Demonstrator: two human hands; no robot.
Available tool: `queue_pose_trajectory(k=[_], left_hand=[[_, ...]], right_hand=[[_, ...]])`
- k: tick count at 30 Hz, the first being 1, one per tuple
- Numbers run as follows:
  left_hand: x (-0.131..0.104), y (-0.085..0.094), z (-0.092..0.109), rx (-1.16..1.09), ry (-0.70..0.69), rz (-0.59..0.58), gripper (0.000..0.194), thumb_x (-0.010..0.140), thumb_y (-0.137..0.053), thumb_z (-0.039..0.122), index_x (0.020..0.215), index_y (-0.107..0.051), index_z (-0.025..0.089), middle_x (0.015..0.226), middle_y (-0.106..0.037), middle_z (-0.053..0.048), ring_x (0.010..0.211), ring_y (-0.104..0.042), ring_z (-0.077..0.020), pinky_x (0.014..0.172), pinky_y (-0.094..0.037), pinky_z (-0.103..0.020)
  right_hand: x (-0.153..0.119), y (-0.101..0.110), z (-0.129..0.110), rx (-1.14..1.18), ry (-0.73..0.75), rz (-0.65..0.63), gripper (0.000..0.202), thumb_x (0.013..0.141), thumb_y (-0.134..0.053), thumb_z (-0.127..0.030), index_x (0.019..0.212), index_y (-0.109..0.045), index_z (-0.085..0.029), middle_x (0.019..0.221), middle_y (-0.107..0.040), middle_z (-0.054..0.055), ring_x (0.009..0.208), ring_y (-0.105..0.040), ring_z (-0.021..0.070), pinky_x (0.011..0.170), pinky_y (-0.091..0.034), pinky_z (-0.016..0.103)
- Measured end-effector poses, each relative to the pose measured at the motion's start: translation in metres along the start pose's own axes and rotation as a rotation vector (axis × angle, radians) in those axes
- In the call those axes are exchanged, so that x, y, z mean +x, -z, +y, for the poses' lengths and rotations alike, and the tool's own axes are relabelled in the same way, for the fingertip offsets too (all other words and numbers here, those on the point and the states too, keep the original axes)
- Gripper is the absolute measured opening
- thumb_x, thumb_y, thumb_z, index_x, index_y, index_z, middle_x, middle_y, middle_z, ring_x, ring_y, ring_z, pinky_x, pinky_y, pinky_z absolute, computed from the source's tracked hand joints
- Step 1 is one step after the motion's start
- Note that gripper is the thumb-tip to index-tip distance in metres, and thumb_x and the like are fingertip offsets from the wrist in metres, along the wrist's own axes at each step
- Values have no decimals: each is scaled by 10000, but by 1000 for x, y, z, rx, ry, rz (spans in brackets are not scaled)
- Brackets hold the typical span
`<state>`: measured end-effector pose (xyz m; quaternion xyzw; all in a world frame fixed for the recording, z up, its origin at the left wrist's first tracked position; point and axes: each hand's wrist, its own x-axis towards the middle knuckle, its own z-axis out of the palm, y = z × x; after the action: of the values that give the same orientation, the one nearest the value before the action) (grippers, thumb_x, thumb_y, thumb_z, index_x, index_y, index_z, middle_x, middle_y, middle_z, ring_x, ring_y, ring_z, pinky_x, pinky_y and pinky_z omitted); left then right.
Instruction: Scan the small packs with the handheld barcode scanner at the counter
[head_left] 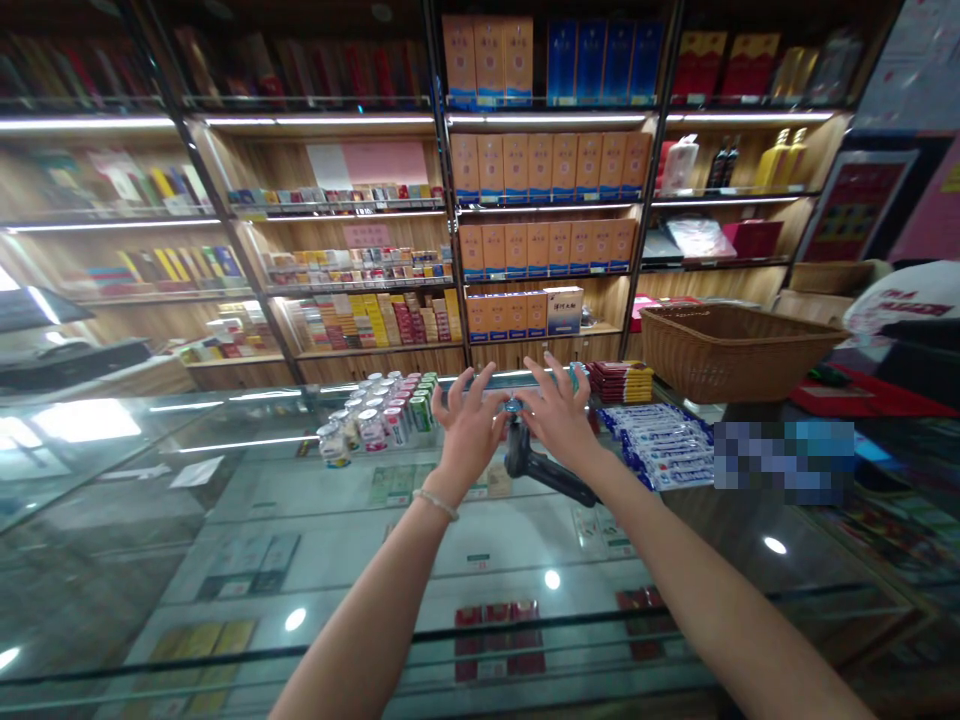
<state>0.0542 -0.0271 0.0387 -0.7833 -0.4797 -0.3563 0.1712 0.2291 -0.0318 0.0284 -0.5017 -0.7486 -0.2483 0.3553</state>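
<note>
Both arms reach forward over a glass surface (225, 520). Left hand (469, 425) and right hand (559, 415) meet at the far edge, fingers spread and curled, thumbs close together around a small blue-topped piece (513, 405). That piece sits on a dark handled device (540, 470) that stands on the glass, just beneath the hands. Whether either hand truly grips it, I cannot tell. Small cans (375, 415) cluster just left of the left hand. Blue-and-white packets (664, 445) lie right of the right hand. Wicker basket (731, 350) sits beyond them. Shelves of boxed goods (547, 160) behind.
</note>
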Motion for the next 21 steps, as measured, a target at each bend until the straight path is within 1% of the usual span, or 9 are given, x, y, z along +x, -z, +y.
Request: queue_pose_trajectory(k=[3, 7, 9, 11, 13, 15, 17, 21], left_hand=[[-2, 0, 1, 3, 12, 0, 222, 977, -603, 344, 1159, -729, 349, 1645, -473, -4, 1535, -341, -331, 1263, -117, -666], [-5, -3, 2, -15, 46, 18, 249, 987, -587, 341, 1183, -740, 356, 1649, -463, -26, 1539, -334, -335, 1262, -122, -670], [-6, -6, 1, -22, 53, 30, 277, 985, -596, 338, 1225, -732, 361, 1652, -456, -45, 1541, -332, -338, 1262, -124, -672], [-7, -9, -2, -29, 62, 37, 321, 976, -621, 344, 1283, -711, 356, 1654, -449, -70, 1538, -339, -343, 1260, -139, -673], [-8, -12, -6, -37, 79, 33, 355, 955, -661, 370, 1306, -703, 339, 1656, -439, -93, 1533, -345, -358, 1256, -160, -677], [-9, -15, -10, -45, 99, 21, 360, 927, -703, 405, 1277, -718, 324, 1657, -431, -107, 1526, -351, -375, 1253, -173, -680], [-10, -17, -14, -47, 121, 12, 352, 904, -733, 431, 1237, -735, 318, 1653, -434, -114, 1521, -358, -386, 1251, -174, -688], [-12, -19, -15, -45, 138, 2, 323, 884, -755, 458, 1171, -756, 310, 1650, -433, -122, 1525, -352, -397, 1250, -143, -710]], right_hand=[[-2, 1, -1, 1, -1, -3, 241, 979, -606, -251, 1187, -727, -265, 1658, -444, 86, 1576, -266, 340, 1248, -115, 669], [-3, 0, -2, 35, -45, 2, 243, 980, -598, -246, 1179, -733, -277, 1648, -460, 68, 1567, -275, 337, 1241, -128, 657], [-4, -3, -1, 68, -82, 10, 236, 978, -600, -256, 1163, -744, -281, 1643, -465, 67, 1564, -274, 339, 1236, -130, 657], [-4, -8, 2, 117, -161, 40, 216, 980, -601, -291, 1123, -763, -279, 1634, -471, 75, 1554, -281, 345, 1223, -145, 664], [-4, -16, 8, 183, -283, 86, 215, 984, -598, -353, 1061, -784, -276, 1613, -489, 85, 1532, -301, 353, 1202, -181, 674], [-5, -25, 15, 259, -406, 118, 260, 978, -596, -436, 1005, -798, -275, 1584, -511, 89, 1498, -331, 362, 1178, -237, 671], [-5, -33, 21, 326, -496, 116, 324, 963, -594, -515, 972, -807, -271, 1555, -531, 98, 1461, -362, 372, 1155, -285, 670], [-8, -47, 28, 414, -604, 116, 394, 935, -595, -590, 967, -821, -270, 1531, -551, 124, 1410, -413, 390, 1127, -339, 662]])
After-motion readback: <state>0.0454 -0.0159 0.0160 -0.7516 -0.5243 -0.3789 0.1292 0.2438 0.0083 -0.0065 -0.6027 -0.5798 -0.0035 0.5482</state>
